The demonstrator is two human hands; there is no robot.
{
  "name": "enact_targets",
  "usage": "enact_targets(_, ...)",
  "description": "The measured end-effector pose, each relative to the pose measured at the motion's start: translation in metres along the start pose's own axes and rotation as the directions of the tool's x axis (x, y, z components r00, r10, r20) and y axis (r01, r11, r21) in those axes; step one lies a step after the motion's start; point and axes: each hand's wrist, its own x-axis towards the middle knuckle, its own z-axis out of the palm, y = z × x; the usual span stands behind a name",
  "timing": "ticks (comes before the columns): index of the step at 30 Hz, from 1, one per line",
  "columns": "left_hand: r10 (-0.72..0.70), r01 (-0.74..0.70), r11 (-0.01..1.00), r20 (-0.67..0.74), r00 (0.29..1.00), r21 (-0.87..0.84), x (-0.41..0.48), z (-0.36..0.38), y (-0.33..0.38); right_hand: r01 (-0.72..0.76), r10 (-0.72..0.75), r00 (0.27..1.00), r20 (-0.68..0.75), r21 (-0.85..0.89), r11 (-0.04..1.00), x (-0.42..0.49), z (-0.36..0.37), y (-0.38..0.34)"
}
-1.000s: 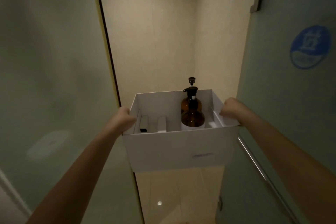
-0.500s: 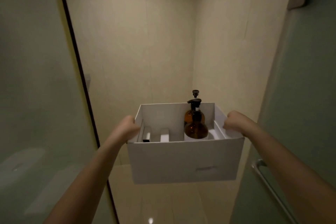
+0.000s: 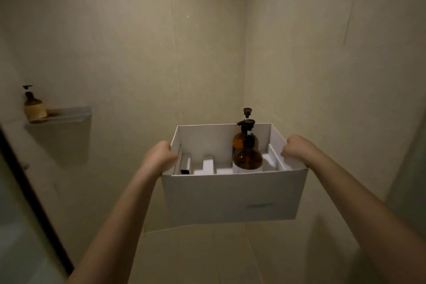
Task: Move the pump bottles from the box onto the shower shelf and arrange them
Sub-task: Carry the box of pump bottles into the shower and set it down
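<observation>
Both hands, left hand (image 3: 161, 159) and right hand (image 3: 297, 148), clench the white box (image 3: 230, 196) by its side walls; two amber pump bottles (image 3: 247, 157) stand upright in its right part, one behind the other.

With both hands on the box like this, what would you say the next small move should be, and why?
Probably set the box down first. The left hand and right hand both grip its rim, so neither is free to lift the two amber pump bottles inside. The shower shelf, up on the left wall, already holds one bottle with bare room beside it.
</observation>
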Motion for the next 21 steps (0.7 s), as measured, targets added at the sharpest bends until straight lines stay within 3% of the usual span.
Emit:
enact_targets(9,-0.061,0.061,0.998,-0.008,0.998,0.035,0.104,0.023,-0.010,0.047,-0.044,0.996,0.073,-0.046,0.998,0.122,0.028,-0.034)
enact_targets(14,-0.090,0.094,0.995,-0.089,0.992,0.044,0.171,0.026,-0.017,0.153,-0.146,0.984,0.100,-0.065,0.986,0.211,0.038,-0.071)
enact_targets(21,-0.147,0.166,0.983,-0.200,0.969,0.081,0.265,0.014,-0.016,0.259,-0.262,0.958,0.114,0.040,0.965,0.324,0.049,-0.125)
